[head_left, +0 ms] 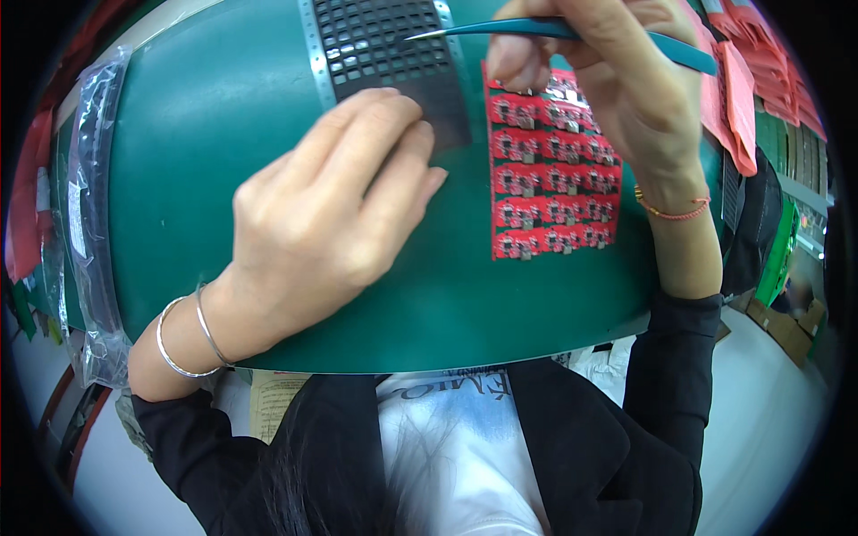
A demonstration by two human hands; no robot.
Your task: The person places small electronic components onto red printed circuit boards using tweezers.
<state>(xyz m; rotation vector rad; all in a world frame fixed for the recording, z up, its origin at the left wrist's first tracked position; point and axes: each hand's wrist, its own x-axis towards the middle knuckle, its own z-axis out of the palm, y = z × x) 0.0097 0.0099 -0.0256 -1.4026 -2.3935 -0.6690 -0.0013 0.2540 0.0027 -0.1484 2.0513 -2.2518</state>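
My right hand (630, 71) is closed round teal tweezers (536, 29), whose bare metal tips point left over a sheet of small dark square pads (380, 40). The pads sit in rows on a strip with pale, hole-lined edges; its lower part is plain black. On that black part rests my left hand (326, 188), fingers bent and a little apart, the undersides of the tips hidden. Beneath and beside my right hand lies a red panel of small circuit boards (554, 183), set in several rows, its upper right corner covered by the hand.
A green work mat (206, 134) covers the table, its near edge curving before my body. At the left edge lies a long clear plastic bag (94, 205) with dark contents. Pink bags (737, 116) are piled at the far right, near a black item (755, 228).
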